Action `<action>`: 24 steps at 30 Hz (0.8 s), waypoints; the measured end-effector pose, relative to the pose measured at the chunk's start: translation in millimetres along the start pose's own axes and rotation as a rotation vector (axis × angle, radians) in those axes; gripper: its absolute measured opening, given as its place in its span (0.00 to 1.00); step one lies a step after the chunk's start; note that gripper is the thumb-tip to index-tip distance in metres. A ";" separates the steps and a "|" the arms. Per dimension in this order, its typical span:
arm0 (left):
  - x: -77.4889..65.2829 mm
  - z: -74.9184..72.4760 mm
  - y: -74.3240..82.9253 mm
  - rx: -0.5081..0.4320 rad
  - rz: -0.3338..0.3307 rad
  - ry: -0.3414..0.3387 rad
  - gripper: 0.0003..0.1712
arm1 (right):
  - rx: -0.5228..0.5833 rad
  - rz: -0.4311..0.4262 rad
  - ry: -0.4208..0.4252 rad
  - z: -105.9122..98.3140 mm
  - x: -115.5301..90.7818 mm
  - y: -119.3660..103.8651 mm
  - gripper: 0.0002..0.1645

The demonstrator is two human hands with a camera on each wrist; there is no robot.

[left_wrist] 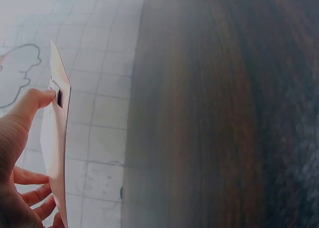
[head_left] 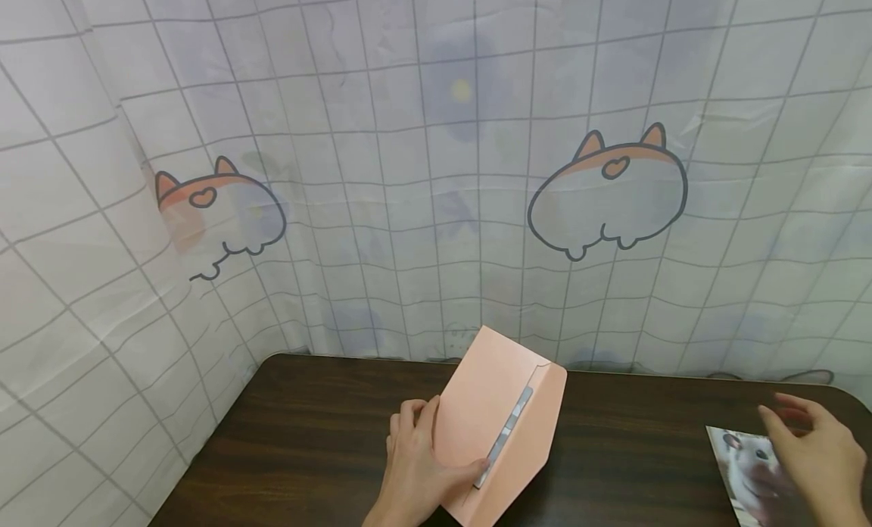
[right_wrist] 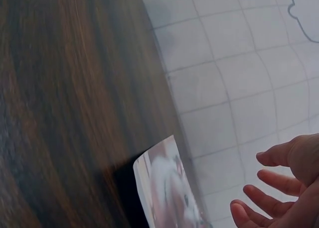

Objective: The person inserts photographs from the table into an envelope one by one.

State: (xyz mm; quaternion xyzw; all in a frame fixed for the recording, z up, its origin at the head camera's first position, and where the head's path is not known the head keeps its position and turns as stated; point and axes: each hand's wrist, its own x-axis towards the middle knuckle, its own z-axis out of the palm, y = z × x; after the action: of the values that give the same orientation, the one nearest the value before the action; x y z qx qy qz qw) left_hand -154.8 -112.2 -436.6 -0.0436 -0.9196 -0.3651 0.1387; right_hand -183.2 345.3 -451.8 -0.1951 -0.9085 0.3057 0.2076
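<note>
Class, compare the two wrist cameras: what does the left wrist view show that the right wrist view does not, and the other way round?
Only the left wrist view shows the left hand gripping the pink envelope, its thumb pressed on one face.

Only the right wrist view shows the right hand, fingers apart and holding nothing, beside the photo.

Both show the dark wooden table and the white gridded cloth beyond its edge.

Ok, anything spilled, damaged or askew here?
Nothing looks spilled or damaged. The pink paper envelope is tilted, held by the left hand. Only the orange-eared animal drawing at left on the white gridded backdrop looks odd: its left outline breaks off.
</note>
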 end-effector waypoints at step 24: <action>-1.1 -0.5 -0.1 -0.002 0.017 -0.005 0.60 | 0.257 0.285 -0.029 1.1 0.8 25.4 0.33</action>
State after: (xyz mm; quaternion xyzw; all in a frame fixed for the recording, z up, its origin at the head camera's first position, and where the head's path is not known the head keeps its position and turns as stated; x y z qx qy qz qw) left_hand -153.6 -112.6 -436.7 -0.0523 -0.9190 -0.3648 0.1396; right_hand -178.6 363.9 -468.6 -0.2892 -0.8281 0.4483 0.1722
